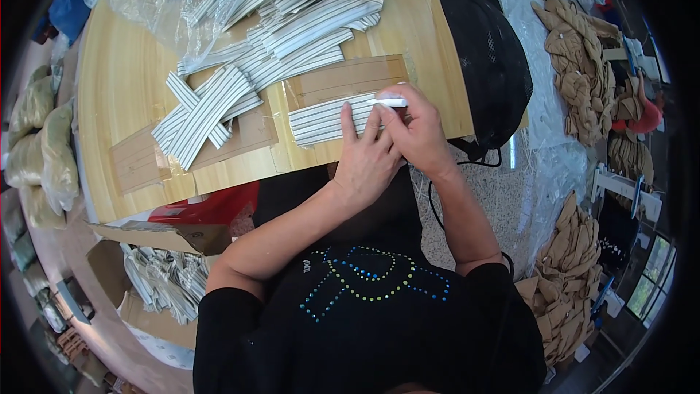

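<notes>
A strip of white fabric with dark stripes point(317, 125) lies flat near the table's front edge. My left hand point(362, 164) rests on it, fingers stretched out and pressing the cloth. Closed around a short white pen-like stick point(394, 102), my right hand point(421, 135) is at the strip's right end, and the two hands touch. The stick's tip is at the cloth, partly hidden by my fingers. Behind the strip, a piece of brown cardboard point(335, 82) with drawn lines is taped to the table. Several striped pieces point(208, 113) lie crossed over one another to the left.
Stacked striped pieces point(313, 25) and clear plastic point(168, 0) cover the back of the wooden table point(117, 51). A black mesh bag point(492, 66) sits at the right edge. Below left stands a cardboard box point(138, 314) of striped cloth. Brown fabric heaps point(576, 66) lie right.
</notes>
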Demonstrator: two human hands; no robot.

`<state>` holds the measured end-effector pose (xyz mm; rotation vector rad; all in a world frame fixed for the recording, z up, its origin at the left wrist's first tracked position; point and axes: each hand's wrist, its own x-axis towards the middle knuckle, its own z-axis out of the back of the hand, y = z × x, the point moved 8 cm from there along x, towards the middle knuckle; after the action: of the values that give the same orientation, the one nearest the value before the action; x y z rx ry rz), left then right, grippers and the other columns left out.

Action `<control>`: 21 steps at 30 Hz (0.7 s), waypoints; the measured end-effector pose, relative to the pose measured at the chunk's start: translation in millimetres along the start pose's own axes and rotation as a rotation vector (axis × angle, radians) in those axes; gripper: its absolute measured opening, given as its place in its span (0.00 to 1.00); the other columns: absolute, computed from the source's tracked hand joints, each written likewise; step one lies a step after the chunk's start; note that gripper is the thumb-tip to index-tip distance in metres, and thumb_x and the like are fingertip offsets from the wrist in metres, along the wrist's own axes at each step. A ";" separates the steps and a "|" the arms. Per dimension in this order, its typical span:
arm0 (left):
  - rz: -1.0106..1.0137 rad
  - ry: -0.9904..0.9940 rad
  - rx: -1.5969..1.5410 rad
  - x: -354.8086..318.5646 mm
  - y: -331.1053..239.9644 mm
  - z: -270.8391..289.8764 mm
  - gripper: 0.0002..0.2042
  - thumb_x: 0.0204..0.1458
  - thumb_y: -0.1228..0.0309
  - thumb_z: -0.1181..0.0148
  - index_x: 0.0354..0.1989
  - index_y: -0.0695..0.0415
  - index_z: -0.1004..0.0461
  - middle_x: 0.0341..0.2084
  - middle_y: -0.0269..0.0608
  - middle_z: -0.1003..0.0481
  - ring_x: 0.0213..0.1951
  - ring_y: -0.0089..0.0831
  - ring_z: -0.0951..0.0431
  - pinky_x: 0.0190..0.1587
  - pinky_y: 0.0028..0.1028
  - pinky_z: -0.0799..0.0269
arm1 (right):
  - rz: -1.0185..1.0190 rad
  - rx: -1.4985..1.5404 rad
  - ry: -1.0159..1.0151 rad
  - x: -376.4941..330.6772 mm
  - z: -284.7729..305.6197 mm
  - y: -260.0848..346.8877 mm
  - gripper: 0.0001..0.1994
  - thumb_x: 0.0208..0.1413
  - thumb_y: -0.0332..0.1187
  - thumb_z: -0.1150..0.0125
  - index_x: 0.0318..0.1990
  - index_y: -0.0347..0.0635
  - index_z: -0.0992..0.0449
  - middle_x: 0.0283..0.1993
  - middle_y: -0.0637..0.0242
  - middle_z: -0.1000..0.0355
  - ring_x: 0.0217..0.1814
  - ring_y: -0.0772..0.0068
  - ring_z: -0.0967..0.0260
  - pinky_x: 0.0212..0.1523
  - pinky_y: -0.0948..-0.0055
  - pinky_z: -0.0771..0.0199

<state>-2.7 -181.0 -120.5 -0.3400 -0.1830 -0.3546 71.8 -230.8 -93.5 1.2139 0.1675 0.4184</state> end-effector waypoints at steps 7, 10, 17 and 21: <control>0.014 0.037 0.025 -5.1 -0.2 -4.6 0.22 0.52 0.60 0.45 0.56 0.53 0.26 0.58 0.41 0.34 0.66 0.49 0.44 0.60 0.75 0.61 | 0.297 -0.392 0.102 4.2 -18.7 19.7 0.06 0.54 0.24 0.38 0.38 0.33 0.28 0.35 0.61 0.29 0.34 0.70 0.31 0.34 0.73 0.31; 0.006 0.021 0.028 -3.0 2.2 -3.7 0.23 0.53 0.60 0.45 0.58 0.52 0.28 0.60 0.43 0.35 0.66 0.49 0.45 0.60 0.75 0.62 | 0.020 -0.267 0.026 7.3 -17.8 7.0 0.07 0.50 0.28 0.38 0.36 0.37 0.26 0.33 0.58 0.29 0.38 0.54 0.32 0.39 0.63 0.33; 0.073 -0.034 -0.045 -1.2 5.5 -8.8 0.25 0.55 0.64 0.47 0.63 0.53 0.36 0.61 0.46 0.36 0.65 0.47 0.43 0.60 0.63 0.53 | 0.220 -0.232 0.189 10.9 -51.8 34.6 0.06 0.52 0.25 0.39 0.37 0.35 0.25 0.35 0.59 0.28 0.40 0.59 0.30 0.42 0.67 0.31; 0.092 0.430 -0.131 11.3 3.1 -1.0 0.25 0.58 0.67 0.51 0.66 0.53 0.40 0.62 0.49 0.37 0.62 0.49 0.39 0.61 0.52 0.46 | 0.197 -0.346 0.232 13.0 -58.4 34.8 0.06 0.52 0.26 0.39 0.38 0.36 0.24 0.36 0.60 0.27 0.41 0.55 0.30 0.44 0.64 0.31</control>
<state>9.0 -182.1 -119.7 -0.3916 0.2776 -0.3412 55.7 -164.8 -80.1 0.8412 0.1668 0.7296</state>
